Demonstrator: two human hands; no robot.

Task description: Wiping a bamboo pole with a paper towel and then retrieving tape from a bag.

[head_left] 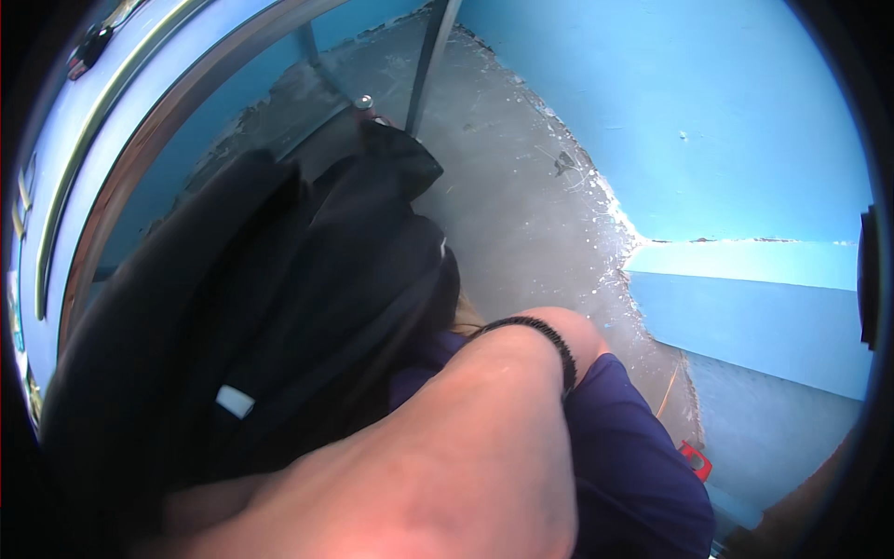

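A bare forearm, apparently my left, comes in from the lower edge and reaches up and right, with a black band round its wrist. Just past the band is a rounded patch of bare skin, hand or knee; I cannot tell which. No fingers show. Dark purple clothing lies beneath and beside the arm. Left of the arm spreads a large black cloth, perhaps a garment, with a small white tag. My right hand is out of view.
A grey, paint-spattered floor meets a light blue wall along a rough edge. A metal post stands at the top. A brown-edged frame curves along the left. A small red object lies at the lower right.
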